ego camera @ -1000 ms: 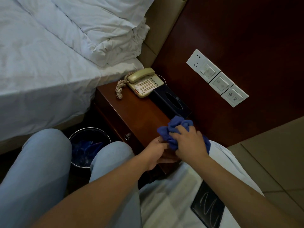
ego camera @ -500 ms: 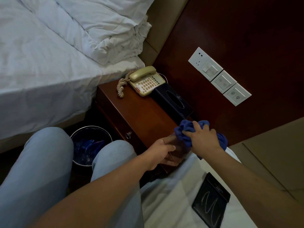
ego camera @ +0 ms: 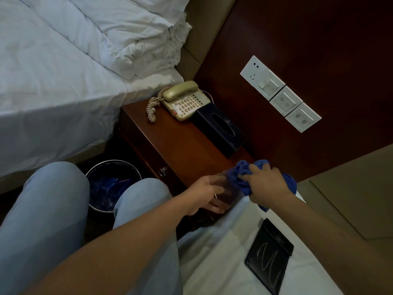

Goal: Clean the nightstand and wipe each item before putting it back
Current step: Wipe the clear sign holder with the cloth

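nightstand clean: mid-wipe on one item, a couple more to go

going left to right. down low on the left there's a metal bin (ego camera: 113,185) on the floor by the bed, blue liner in it, not part of the job as far as i can tell. the nightstand (ego camera: 170,145) top looks bare over most of its front half, so my guess is it's already been wiped or at least partly emptied. the phone (ego camera: 184,101) sits at the back corner with its cord coiled off to the side, and the dark tissue box (ego camera: 221,127) is right beside it against the wall panel. can't say if those two are cleaned or still waiting, they're both sitting in place though.

at the front right corner of the nightstand is where the action is. the left hand (ego camera: 205,193) has its fingers wrapped round a clear glass (ego camera: 228,193), held just off the edge. the right hand (ego camera: 264,180) has its fingers bunched round a blue cloth (ego camera: 244,177) pressed against the top of the glass, so that's the item being wiped.

further right, a black folder (ego camera: 269,255) lies on the white bed nearest the camera, looks like it still needs to go back. so roughly halfway i'd say.
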{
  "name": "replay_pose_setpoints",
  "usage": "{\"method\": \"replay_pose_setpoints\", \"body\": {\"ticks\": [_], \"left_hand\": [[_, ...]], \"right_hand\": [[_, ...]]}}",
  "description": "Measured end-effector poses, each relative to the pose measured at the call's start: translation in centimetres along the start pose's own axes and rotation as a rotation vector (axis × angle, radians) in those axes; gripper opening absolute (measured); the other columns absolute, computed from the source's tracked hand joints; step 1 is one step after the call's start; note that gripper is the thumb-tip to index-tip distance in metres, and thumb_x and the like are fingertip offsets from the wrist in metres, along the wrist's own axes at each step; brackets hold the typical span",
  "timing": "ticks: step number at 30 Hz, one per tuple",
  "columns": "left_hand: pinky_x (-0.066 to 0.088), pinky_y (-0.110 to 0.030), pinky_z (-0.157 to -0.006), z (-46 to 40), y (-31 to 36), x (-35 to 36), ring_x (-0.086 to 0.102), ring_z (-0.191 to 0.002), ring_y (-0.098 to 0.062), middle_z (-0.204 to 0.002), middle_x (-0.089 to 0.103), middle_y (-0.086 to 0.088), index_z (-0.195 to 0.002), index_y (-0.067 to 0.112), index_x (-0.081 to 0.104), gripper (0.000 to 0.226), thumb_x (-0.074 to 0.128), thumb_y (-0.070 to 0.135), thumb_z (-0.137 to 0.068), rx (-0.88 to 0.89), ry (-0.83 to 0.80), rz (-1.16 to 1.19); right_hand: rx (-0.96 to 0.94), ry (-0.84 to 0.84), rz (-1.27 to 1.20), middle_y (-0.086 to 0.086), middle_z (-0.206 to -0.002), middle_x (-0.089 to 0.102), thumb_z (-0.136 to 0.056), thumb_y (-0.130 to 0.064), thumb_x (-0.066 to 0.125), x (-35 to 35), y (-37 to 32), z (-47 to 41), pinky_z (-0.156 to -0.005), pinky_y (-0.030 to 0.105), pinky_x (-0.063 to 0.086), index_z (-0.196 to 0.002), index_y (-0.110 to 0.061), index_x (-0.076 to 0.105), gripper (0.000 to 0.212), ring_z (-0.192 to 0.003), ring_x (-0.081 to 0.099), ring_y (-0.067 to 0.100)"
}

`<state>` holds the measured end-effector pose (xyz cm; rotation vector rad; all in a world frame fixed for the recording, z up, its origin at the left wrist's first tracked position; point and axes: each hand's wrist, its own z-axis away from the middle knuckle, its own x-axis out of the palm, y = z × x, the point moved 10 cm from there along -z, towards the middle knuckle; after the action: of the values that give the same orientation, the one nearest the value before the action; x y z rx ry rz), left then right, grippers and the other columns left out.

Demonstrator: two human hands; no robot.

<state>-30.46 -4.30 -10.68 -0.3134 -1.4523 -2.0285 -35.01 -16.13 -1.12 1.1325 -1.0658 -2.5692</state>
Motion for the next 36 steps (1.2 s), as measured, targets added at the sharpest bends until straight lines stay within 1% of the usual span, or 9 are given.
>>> {"method": "replay_pose_setpoints", "body": {"ticks": [3, 13, 19, 23, 26, 28, 31, 33, 36], "left_hand": [[0.064, -0.048, -0.083, 0.3, -0.4, 0.8, 0.076, -0.092, -0.033, -0.13, 0.071, -0.009, -0.151, 0.03, 0.048, 0.052, 0.047, 0.003, -0.106, -0.008, -0.039, -0.054], [0.065, -0.046, -0.078, 0.2, 0.2, 0.0, 0.073, -0.102, -0.049, -0.117, 0.076, -0.015, -0.142, 0.019, 0.055, 0.046, 0.056, 0.001, -0.1, -0.004, -0.004, 0.135], [0.061, -0.052, -0.091, 0.1, 0.9, -0.8, 0.076, -0.092, -0.04, -0.107, 0.079, -0.016, -0.112, 0.02, 0.07, 0.027, 0.055, 0.0, -0.102, 0.047, 0.061, 0.225], [0.063, -0.049, -0.085, -0.1, 0.8, -1.7, 0.077, -0.093, -0.039, -0.113, 0.078, -0.014, -0.131, 0.018, 0.059, 0.032, 0.054, 0.003, -0.103, 0.054, 0.12, 0.27], [0.064, -0.046, -0.081, -0.1, 1.0, -2.4, 0.077, -0.096, -0.036, -0.123, 0.074, -0.008, -0.146, 0.023, 0.05, 0.042, 0.054, 0.009, -0.106, 0.085, 0.154, 0.256], [0.063, -0.047, -0.085, 0.0, 1.2, -2.5, 0.077, -0.099, -0.033, -0.126, 0.074, -0.002, -0.147, 0.029, 0.05, 0.045, 0.055, 0.011, -0.106, 0.122, 0.142, 0.187], [0.062, -0.047, -0.092, 0.2, 1.2, -1.9, 0.076, -0.101, -0.03, -0.127, 0.074, 0.002, -0.147, 0.032, 0.053, 0.047, 0.055, 0.009, -0.106, 0.143, 0.097, 0.078], [0.062, -0.045, -0.092, 0.4, 1.3, -1.4, 0.075, -0.105, -0.029, -0.124, 0.075, 0.004, -0.145, 0.032, 0.056, 0.047, 0.054, 0.006, -0.106, 0.149, 0.073, 0.021], [0.059, -0.045, -0.098, 0.8, 1.7, -1.4, 0.073, -0.111, -0.024, -0.123, 0.075, 0.004, -0.142, 0.032, 0.057, 0.046, 0.053, 0.004, -0.106, 0.195, 0.086, -0.049]], "right_hand": [[0.011, 0.06, 0.029, 0.006, -0.152, 0.032, -0.096, -0.047, 0.054, -1.4, -0.5, -0.9, -0.099, 0.05, 0.041, -0.148, -0.035, 0.036, 0.057, -0.127, 0.041, 0.042], [0.01, 0.069, 0.105, 0.007, -0.141, 0.036, -0.095, -0.048, 0.052, -0.2, -1.4, -0.3, -0.094, 0.05, 0.038, -0.139, -0.031, 0.047, 0.048, -0.122, 0.04, 0.041], [-0.009, 0.018, 0.084, 0.005, -0.139, 0.038, -0.093, -0.045, 0.055, 1.4, -1.8, 1.1, -0.096, 0.05, 0.04, -0.135, -0.029, 0.049, 0.046, -0.122, 0.041, 0.039], [-0.043, -0.018, -0.013, 0.001, -0.138, 0.043, -0.092, -0.041, 0.054, 1.9, -0.9, 2.2, -0.094, 0.044, 0.044, -0.137, -0.034, 0.048, 0.045, -0.122, 0.047, 0.033], [0.026, -0.109, -0.163, 0.001, -0.129, 0.054, -0.094, -0.037, 0.05, 2.8, 2.1, 2.3, -0.082, 0.036, 0.045, -0.127, -0.029, 0.055, 0.035, -0.11, 0.057, 0.025], [0.141, -0.121, -0.423, 0.006, -0.114, 0.062, -0.096, -0.038, 0.046, 3.0, 5.1, 2.0, -0.079, 0.036, 0.052, -0.115, -0.024, 0.058, 0.027, -0.095, 0.062, 0.023], [0.302, 0.042, -0.86, 0.012, -0.085, 0.065, -0.098, -0.036, 0.054, 1.3, 8.9, 1.8, -0.064, 0.038, 0.051, -0.097, -0.022, 0.056, 0.014, -0.077, 0.064, 0.026], [0.314, 0.106, -1.067, 0.017, -0.084, 0.067, -0.094, -0.034, 0.063, 0.3, 9.2, 1.3, -0.073, 0.047, 0.055, -0.096, -0.02, 0.059, 0.014, -0.079, 0.067, 0.031], [0.233, 0.011, -1.225, 0.025, -0.092, 0.067, -0.093, -0.022, 0.066, -0.1, 7.0, 0.6, -0.081, 0.05, 0.056, -0.096, -0.03, 0.053, 0.015, -0.088, 0.069, 0.038]]}}
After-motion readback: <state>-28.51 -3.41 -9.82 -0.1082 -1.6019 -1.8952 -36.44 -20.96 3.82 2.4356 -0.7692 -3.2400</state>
